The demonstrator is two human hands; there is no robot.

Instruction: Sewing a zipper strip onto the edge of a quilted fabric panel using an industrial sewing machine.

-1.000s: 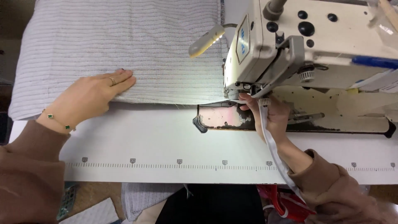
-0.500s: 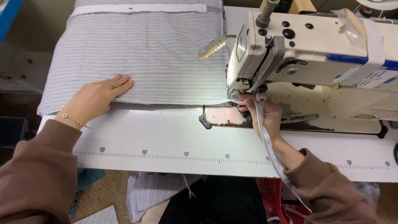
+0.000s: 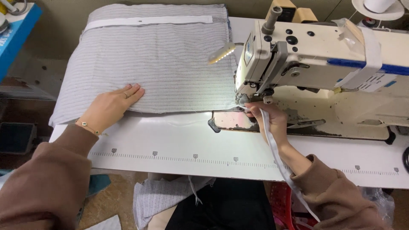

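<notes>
While left hand point(image 3: 111, 106) lay flat, fingers open, on grey striped cloth point(image 3: 149, 59) | right hand point(image 3: 272, 121) fingers pinched white fabric tape point(image 3: 277, 155) at cream sewing machine point(image 3: 315, 55).

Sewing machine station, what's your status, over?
Left hand flat on striped fabric. Right hand at the needle, white tape running over it. Sewing machine lamp lit; nothing blocking.

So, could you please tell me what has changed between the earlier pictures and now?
Very little. The left hand stays flat on the striped grey fabric; the right hand stays at the sewing machine's needle, with the white tape running over it. Only the view has shifted, and more of the fabric's far edge now shows.
</notes>
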